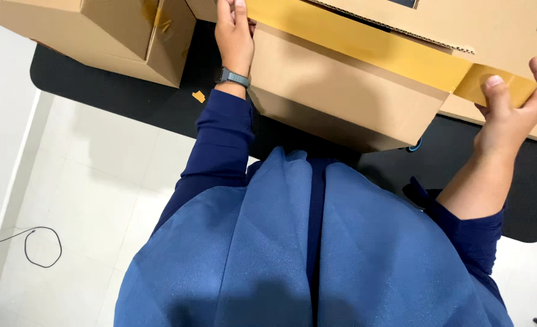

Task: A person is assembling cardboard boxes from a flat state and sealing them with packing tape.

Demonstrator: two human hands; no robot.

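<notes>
Cardboard box (347, 91) being taped, braced by two hands at the black worktop (129, 97) edge.
Left hand (235, 33) lies flat, open, against the box's corner, steadying it; right hand (510, 115) pinches the yellow-brown tape (365, 42) end taut over the seam. Second box (111, 33) sits just left.

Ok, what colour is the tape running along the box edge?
Yellowish-tan tape on the brown cardboard box; the right hand pulls its end. Head view.
</notes>
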